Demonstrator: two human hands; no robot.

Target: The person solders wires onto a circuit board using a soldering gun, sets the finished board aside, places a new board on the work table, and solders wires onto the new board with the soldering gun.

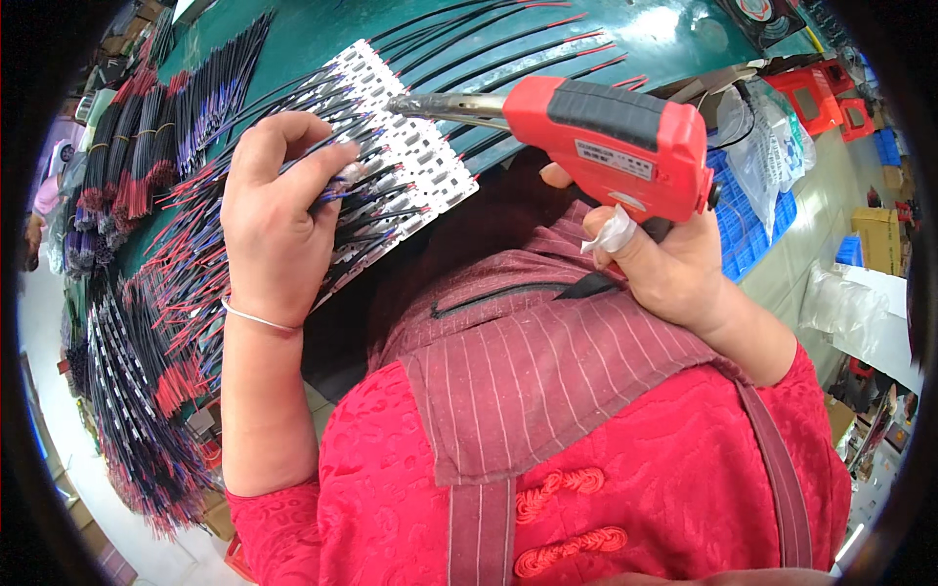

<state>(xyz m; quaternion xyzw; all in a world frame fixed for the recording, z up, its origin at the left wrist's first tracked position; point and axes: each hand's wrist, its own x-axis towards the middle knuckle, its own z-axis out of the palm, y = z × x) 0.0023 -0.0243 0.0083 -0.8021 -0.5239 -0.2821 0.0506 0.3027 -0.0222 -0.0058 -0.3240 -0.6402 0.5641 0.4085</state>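
Right hand gripped red soldering gun, tip pointing left onto white strip panel that left hand pressed flat, just left of tip.

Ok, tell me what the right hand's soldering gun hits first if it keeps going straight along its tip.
Most likely the white strip panel held by the left hand; the red soldering gun in the right hand has its tip nearly on it, though depth is unclear.

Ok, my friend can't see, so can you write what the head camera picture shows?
A person's right hand holds a red pistol-shaped soldering gun, its metal tip on a white strip panel over a green table. The left hand presses red and black wires onto the panel, with more wire bundles at left.
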